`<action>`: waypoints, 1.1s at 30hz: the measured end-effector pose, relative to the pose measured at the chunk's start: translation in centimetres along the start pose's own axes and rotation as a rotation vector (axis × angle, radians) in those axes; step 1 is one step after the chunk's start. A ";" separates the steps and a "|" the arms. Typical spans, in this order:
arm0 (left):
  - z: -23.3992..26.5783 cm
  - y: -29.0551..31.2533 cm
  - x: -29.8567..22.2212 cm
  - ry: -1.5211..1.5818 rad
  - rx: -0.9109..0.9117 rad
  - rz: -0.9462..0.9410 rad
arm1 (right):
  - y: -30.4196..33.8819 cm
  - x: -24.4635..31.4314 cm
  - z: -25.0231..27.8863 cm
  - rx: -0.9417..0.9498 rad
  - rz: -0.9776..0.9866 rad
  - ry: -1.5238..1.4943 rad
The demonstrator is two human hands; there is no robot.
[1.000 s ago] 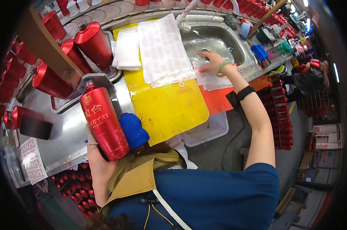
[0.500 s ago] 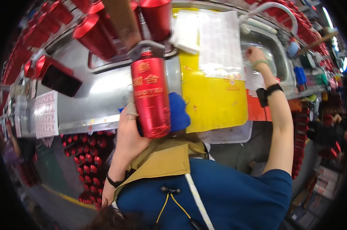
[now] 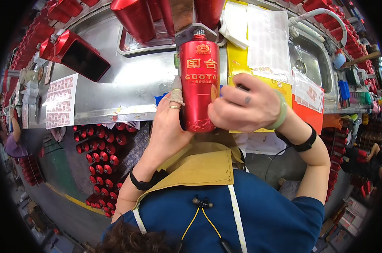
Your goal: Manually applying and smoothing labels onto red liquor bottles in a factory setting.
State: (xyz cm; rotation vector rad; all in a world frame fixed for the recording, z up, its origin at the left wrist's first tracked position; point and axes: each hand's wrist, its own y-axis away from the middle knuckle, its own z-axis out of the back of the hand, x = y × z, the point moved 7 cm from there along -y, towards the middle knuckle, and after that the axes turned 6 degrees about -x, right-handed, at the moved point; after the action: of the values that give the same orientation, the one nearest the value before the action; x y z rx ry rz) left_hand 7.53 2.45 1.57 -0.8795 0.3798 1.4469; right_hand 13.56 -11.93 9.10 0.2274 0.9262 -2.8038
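Note:
A glossy red bottle with gold markings and a clear threaded neck stands in front of me, its neck against a metal bracket. My left hand is wrapped round its left side; a pale cover sits on one finger, above a ring. My right hand is closed, its curled fingers against the bottle's lower right side. Whatever these fingers hold, if anything, is hidden. A bit of blue cloth shows behind my left hand.
Sheets of small labels lie over an orange-red sheet by the sink. A yellow mat carries white sheets. A phone leans on a red bottle at left. More bottles stand on a metal tray.
My right hand has come from beside the sink at the right to the bottle's right side, and its fingers are curled there. My left hand keeps hold of the bottle. The view has shifted.

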 end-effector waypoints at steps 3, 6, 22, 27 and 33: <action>-0.2 0.1 0.0 0.019 0.008 -0.020 | 0.0 1.3 -1.2 -0.046 0.099 -0.017; 0.4 -0.3 -0.3 0.115 0.055 0.005 | 0.1 2.1 -0.6 -0.151 0.023 -0.078; -1.9 -0.3 0.0 0.736 -0.059 0.346 | 7.8 1.2 -6.6 -0.570 -1.692 -1.099; -1.9 0.3 0.2 0.551 -0.048 0.300 | 6.9 1.1 -7.0 -0.560 -1.709 -1.011; -2.1 0.0 -0.2 0.738 -0.026 0.377 | 6.8 1.3 -7.2 -0.622 -1.736 -1.070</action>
State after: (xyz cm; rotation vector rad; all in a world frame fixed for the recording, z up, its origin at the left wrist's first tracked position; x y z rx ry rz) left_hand 8.09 0.84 0.34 -1.4083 1.1261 1.4206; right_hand 14.44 -13.16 -0.80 -2.9115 1.9017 -2.2182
